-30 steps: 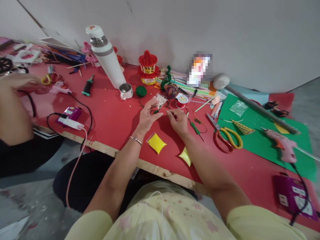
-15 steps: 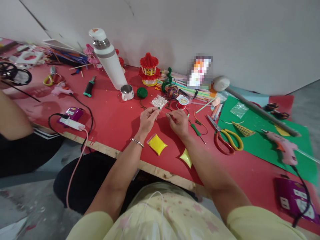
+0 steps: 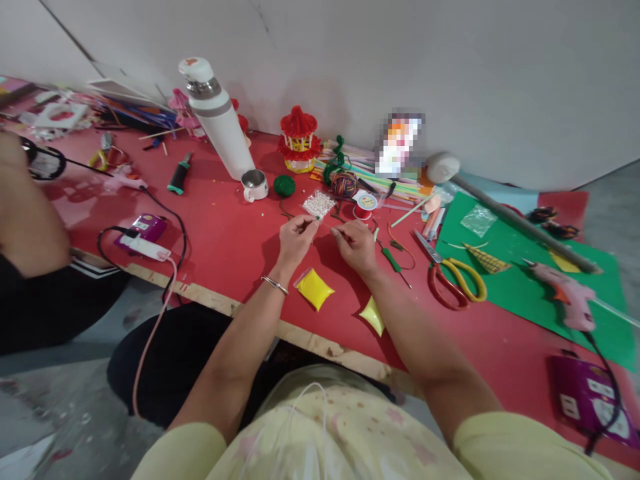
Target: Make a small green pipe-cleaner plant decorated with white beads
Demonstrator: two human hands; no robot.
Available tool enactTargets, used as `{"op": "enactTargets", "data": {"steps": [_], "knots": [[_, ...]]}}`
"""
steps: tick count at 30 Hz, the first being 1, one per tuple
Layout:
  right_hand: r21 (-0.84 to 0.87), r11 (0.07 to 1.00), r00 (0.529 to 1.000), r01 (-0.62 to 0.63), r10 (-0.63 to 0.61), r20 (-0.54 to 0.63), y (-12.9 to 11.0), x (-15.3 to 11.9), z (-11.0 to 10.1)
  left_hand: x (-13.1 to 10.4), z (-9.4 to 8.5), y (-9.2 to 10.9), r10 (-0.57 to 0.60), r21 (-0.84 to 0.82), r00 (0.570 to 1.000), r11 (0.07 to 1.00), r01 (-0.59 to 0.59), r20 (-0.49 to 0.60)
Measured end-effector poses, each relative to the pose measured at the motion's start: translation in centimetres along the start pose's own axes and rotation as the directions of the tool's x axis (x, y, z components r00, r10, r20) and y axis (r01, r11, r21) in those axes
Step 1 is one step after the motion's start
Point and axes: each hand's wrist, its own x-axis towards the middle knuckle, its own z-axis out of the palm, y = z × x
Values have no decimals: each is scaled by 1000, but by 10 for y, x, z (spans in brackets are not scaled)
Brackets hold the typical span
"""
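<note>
My left hand (image 3: 294,239) is closed in a pinch, with a tiny dark green piece at its fingertips, too small to name. Opposite it, my right hand (image 3: 356,245) pinches a thin thread whose faint line runs toward the left fingertips. Just beyond the hands lies a clear bag of white beads (image 3: 319,204), with a spool of red thread (image 3: 366,205) to its right. A bright yellow packet (image 3: 315,289) rests below my hands, and a paler yellow packet (image 3: 373,316) is partly behind my right forearm. A green-handled hook tool (image 3: 391,260) lies right of my right hand.
Scissors (image 3: 453,277) and a pink glue gun (image 3: 565,293) lie to the right, the gun on green sheet (image 3: 530,320). A tall white bottle (image 3: 220,127), a small cup (image 3: 255,185) and a red paper lantern (image 3: 299,140) stand behind. A co-worker's arm (image 3: 33,213) is at left.
The co-worker's arm at the left has shifted, and the black item by it has moved to the right. My own hands stay almost in place, still pinched.
</note>
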Motion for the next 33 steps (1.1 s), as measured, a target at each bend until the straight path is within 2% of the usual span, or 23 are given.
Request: {"op": "enactTargets", "data": {"steps": [8, 13, 17, 20, 23, 25, 29, 33], "knots": [[25, 1000, 1000, -3, 3, -6, -3, -1, 3, -6, 3, 6, 37, 65, 997, 997, -41, 64], [-132, 991, 1000, -19, 20, 5, -1, -3, 3, -10, 5, 12, 99, 175, 992, 978, -112, 77], [-195, 980, 1000, -27, 26, -8, 1, -4, 1, -14, 5, 16, 133, 222, 980, 961, -165, 150], [-183, 983, 999, -31, 27, -23, 1, -4, 0, -14, 4, 15, 88, 194, 986, 974, -114, 140], [-173, 985, 1000, -10, 9, -10, 0, -4, 0, -9, 2, 10, 54, 140, 999, 989, -53, 2], [-172, 985, 1000, 3, -4, -10, 0, -4, 1, -6, 2, 6, 8, 85, 999, 996, -3, -52], [-163, 986, 1000, 21, -23, -6, 1, -4, 2, -5, 5, 4, -90, 4, 996, 996, 90, 5], [-149, 987, 998, 56, -54, 19, 2, -4, 2, -7, 8, 5, -115, -4, 992, 993, 115, 55]]}}
